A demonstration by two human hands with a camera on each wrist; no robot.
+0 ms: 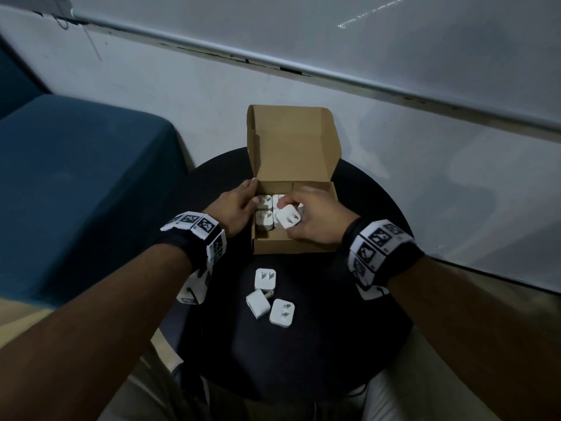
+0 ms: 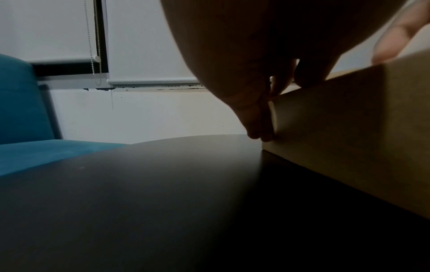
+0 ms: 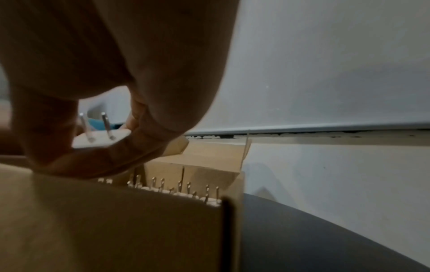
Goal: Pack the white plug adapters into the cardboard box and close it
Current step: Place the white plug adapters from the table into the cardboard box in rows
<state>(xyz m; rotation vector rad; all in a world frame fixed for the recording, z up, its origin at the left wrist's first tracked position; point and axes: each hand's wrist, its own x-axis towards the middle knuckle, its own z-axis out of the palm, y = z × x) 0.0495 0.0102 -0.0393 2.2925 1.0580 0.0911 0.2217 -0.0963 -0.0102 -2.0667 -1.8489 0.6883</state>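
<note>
A: Three white plug adapters lie loose on the round dark worktop (image 1: 318, 360), just below the middle of the head view: one flat with its slots up (image 1: 265, 278), one tipped on its side (image 1: 258, 304) and one lower right of it (image 1: 282, 312). The first two touch or nearly so.

B: And the cardboard box (image 1: 294, 245)?

A: Centre of the frame, on the worktop, lid (image 1: 291, 144) standing open behind it. Inside, at the left end, packed adapters (image 1: 263, 211) sit side by side with their prongs up; the right wrist view shows a row of prongs above the box wall.

B: What are the hands doing?

A: The right hand (image 1: 315, 221) is over the box, fingers and thumb curled round one more adapter (image 1: 288, 219), prongs up, tilted a little, just above the packed ones. A firm pinching grip.

B: The left?

A: The left hand (image 1: 235, 208) lies against the box's left wall, fingers fairly straight, thumb over the rim, steadying it. It holds nothing.

B: Anything else about?

A: A blue seat (image 1: 76, 183) at the left of the frame, and a pale wall (image 1: 182, 86) behind.
</note>
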